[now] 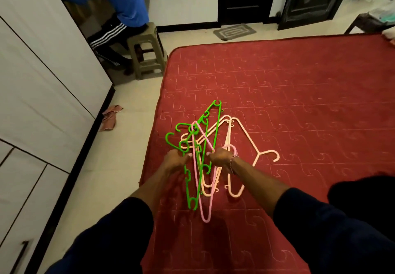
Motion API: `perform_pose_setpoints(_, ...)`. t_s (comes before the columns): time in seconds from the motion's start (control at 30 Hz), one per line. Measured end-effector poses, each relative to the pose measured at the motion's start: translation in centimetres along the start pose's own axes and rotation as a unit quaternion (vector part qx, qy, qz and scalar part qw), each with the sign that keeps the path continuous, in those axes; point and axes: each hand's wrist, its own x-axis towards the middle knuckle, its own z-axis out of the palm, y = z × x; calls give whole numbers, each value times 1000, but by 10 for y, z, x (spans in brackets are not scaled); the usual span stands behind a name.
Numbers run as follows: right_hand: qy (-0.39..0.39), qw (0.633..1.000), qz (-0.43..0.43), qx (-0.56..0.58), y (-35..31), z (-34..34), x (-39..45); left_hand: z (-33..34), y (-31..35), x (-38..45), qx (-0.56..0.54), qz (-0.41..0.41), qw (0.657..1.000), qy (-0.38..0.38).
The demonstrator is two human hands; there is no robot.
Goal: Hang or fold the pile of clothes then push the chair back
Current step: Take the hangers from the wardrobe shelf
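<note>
Hangers [203, 154], green, pink and cream, sit in a tangled bunch above the red mattress [288, 94], near its left edge. One pale hanger [252, 145] lies flat on the mattress just right of them. Left hand [176, 159] and right hand [220, 158] each have fingers curled around the bunch.

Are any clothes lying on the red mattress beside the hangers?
No: only the plastic hangers lie on the red mattress, held by the left hand and right hand.

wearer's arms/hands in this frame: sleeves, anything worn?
Both arms wear dark navy sleeves pushed up above the forearms. The right hand has a silvery chain bracelet at the wrist. The left hand is bare: no glove, no ring or band visible.
</note>
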Motion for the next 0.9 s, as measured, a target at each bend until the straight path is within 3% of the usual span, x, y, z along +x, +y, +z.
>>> perform_pose_setpoints(0.27, 80, 992, -57, 85, 10, -23, 2, 4, -12, -1, -77, 16, 997, -23)
perform_pose_setpoints(0.4, 14, 939, -26, 342, 22, -27, -4, 0, -17, -7, -127, 20, 992, -18)
perform_pose_setpoints(0.43, 22, 936, -23, 351, 25, -27, -3, 0, -18, -11, -116, 25, 993, -16)
perform_pose_setpoints(0.63, 168, 957, -113, 207, 34, -15, -27, 3, -13, -42, -46, 76, 996, -12)
perform_pose_setpoints(0.9, 144, 978, -145, -50, 49, 0, -108, 14, 7, -111, 82, 167, 980, -68)
